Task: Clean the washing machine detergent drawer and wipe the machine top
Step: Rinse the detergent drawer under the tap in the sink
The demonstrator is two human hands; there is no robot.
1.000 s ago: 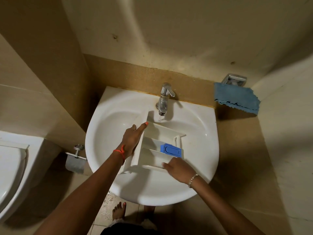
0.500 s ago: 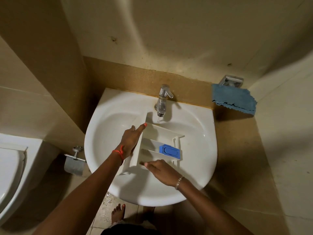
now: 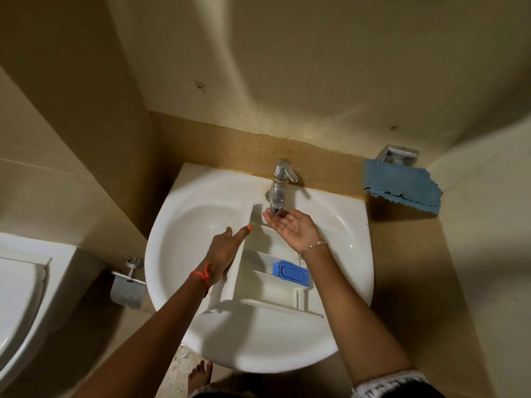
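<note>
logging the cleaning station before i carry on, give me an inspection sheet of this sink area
surface: white sink, detergent drawer lying in its bowl
job's things: drawer has a blue insert at its right side; blue cloth hangs at a wall holder
clutter: nothing seen
grippers: left hand rests on the drawer's left wall; right hand open, palm up under the tap
cables: nothing seen
surroundings: toilet and toilet roll at left; bare foot below
</note>
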